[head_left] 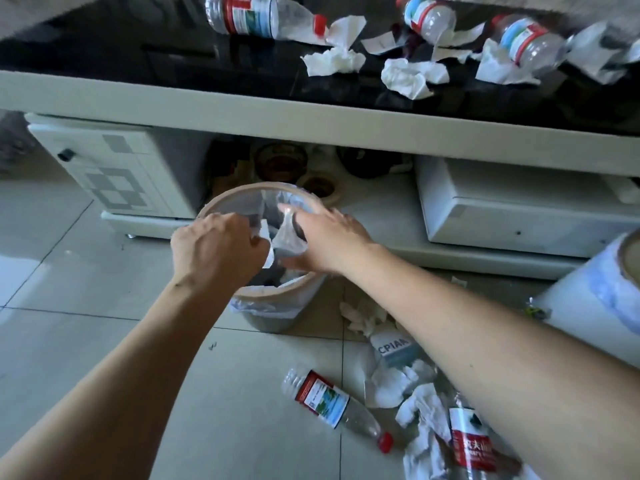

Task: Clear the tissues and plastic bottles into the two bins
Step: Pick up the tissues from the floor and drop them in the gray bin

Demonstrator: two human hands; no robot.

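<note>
My two hands are over a round bin (pixel 221 199) with a beige rim and a white liner. My left hand (pixel 214 251) is curled round a white tissue (pixel 267 245) above the opening. My right hand (pixel 332 237) has its fingers spread, and a thin crumpled tissue (pixel 287 235) hangs just under its fingertips. A second bin (pixel 595 292), white-lined, stands at the right edge. Three plastic bottles (pixel 256 15) (pixel 429 17) (pixel 530 41) lie among tissues (pixel 334 60) on the black table top. On the floor lie two more bottles (pixel 332 401) (pixel 469 441) and several tissues (pixel 394 384).
A low white cabinet with a glossy black top (pixel 104 53) runs across the back. Its drawer units (pixel 114 168) (pixel 512 209) flank an open shelf holding dark bowls (pixel 280 161). The floor is pale tile (pixel 86 265), with litter under my right forearm.
</note>
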